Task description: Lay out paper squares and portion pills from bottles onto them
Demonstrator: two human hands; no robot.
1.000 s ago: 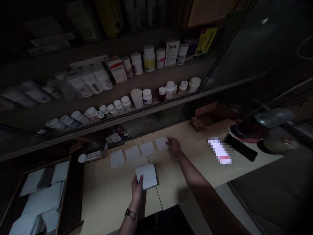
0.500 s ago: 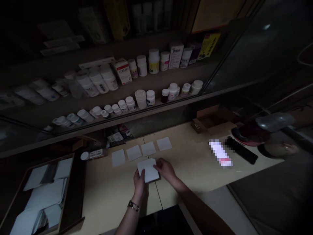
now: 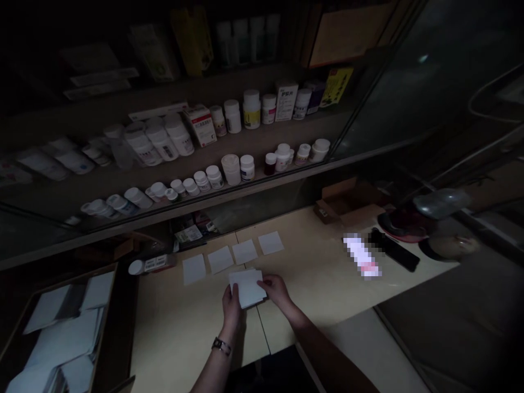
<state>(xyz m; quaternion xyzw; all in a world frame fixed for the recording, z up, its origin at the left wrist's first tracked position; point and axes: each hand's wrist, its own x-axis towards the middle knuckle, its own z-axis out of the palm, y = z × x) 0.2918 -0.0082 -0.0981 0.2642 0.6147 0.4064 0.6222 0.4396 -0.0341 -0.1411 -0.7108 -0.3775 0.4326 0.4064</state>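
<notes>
A small stack of white paper sheets (image 3: 249, 289) is held over the counter between my two hands. My left hand (image 3: 231, 310) grips its left side, thumb on top, with a bracelet or watch (image 3: 221, 346) at the wrist. On the right edge, my right hand (image 3: 278, 292) pinches the paper between thumb and fingers. Some sheets in the stack are slightly offset at the top and bottom edges. Just beyond, several single white sheets lie in a row on the counter, from the left sheet (image 3: 194, 269) to the right sheet (image 3: 271, 243).
An open box of paper stacks (image 3: 61, 338) stands at left, near a white bottle (image 3: 141, 267). To the right are a blurred-out bright item (image 3: 362, 256), a black phone-like object (image 3: 399, 255) and an open cardboard box (image 3: 347, 202). Shelves of medicine bottles (image 3: 231, 169) rise behind the counter (image 3: 176, 322).
My right hand has slid from the stack's upper right corner down to the middle of its right edge. The left hand keeps its hold. The view has shifted slightly.
</notes>
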